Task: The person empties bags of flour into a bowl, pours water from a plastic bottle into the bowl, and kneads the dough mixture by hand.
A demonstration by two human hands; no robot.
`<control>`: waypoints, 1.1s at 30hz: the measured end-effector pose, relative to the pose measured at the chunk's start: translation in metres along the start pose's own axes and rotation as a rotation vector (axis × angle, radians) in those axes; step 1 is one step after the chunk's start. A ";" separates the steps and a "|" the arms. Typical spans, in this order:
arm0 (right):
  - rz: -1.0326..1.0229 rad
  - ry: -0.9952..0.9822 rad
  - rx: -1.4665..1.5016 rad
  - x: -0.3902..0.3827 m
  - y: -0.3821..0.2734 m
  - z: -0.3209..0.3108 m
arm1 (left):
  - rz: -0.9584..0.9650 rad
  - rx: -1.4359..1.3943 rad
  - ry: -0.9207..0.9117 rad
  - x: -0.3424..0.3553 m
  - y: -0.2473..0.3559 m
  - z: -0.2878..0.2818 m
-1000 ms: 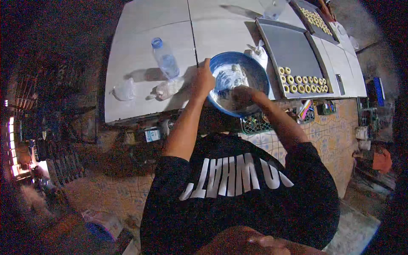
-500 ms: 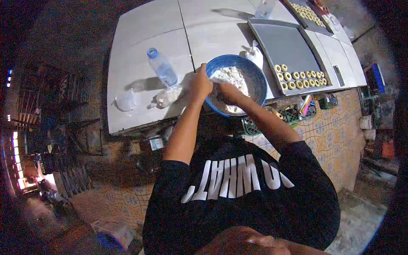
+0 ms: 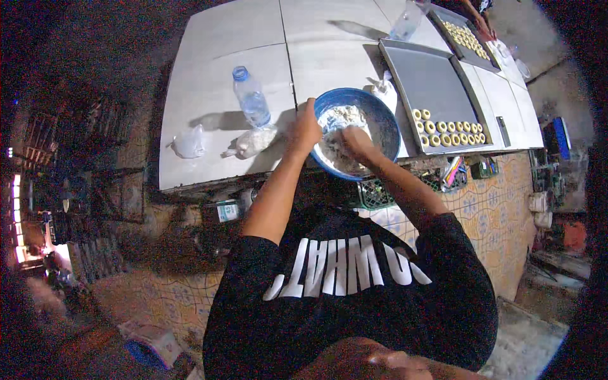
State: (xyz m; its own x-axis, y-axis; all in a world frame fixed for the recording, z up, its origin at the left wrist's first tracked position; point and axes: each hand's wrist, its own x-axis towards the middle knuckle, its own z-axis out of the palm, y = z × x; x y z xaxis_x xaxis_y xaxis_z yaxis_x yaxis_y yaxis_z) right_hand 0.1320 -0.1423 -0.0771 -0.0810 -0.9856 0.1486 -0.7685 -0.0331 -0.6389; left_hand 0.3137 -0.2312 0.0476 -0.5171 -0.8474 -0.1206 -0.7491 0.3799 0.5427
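Note:
A blue basin [image 3: 384, 121] stands at the table's near edge with a white, floury mixture [image 3: 339, 118] in it. My left hand [image 3: 306, 130] is closed on the left side of its rim, thumb up. Inside the basin, my right hand [image 3: 356, 143] is down in the mixture; its fingers are hidden and slightly blurred. To the left are a clear plastic bottle [image 3: 252, 101] with a blue neck and a tied plastic bag [image 3: 254, 141] of whitish stuff. A smaller clear bag [image 3: 189, 142] lies farther left. Behind the basin's right side sits a knotted white bag [image 3: 384, 92].
Right of the basin lies a metal tray [image 3: 436, 82] with rows of pale dough rings [image 3: 451, 139] along its near edge. Beyond it are a second tray [image 3: 467, 39] of rings, another person's hand [image 3: 486, 30] and a clear bottle [image 3: 406, 24]. Crates [image 3: 375, 194] sit below the table edge.
My right hand has moved from the basin's left side toward its middle, through the mixture. My left hand stays on the rim. The whole view has shifted slightly.

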 end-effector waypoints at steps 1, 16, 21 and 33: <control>-0.008 -0.080 -0.090 0.010 -0.007 -0.005 | -0.013 -0.047 0.050 0.005 -0.015 0.016; 0.049 -0.556 0.068 -0.028 -0.036 -0.044 | 0.101 0.006 0.159 0.010 -0.021 0.015; -0.036 -0.441 -0.194 0.009 -0.022 0.001 | 0.075 -0.029 0.199 0.017 -0.022 0.030; -0.127 -0.206 -0.190 0.045 -0.031 -0.001 | 0.036 0.029 0.053 0.009 -0.005 0.007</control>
State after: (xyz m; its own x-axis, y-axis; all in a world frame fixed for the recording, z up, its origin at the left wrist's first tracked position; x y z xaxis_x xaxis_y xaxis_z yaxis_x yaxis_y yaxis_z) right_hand 0.1516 -0.1854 -0.0503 0.1383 -0.9892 0.0495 -0.8709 -0.1453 -0.4694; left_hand 0.3099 -0.2379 0.0377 -0.5219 -0.8511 -0.0568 -0.7426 0.4205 0.5213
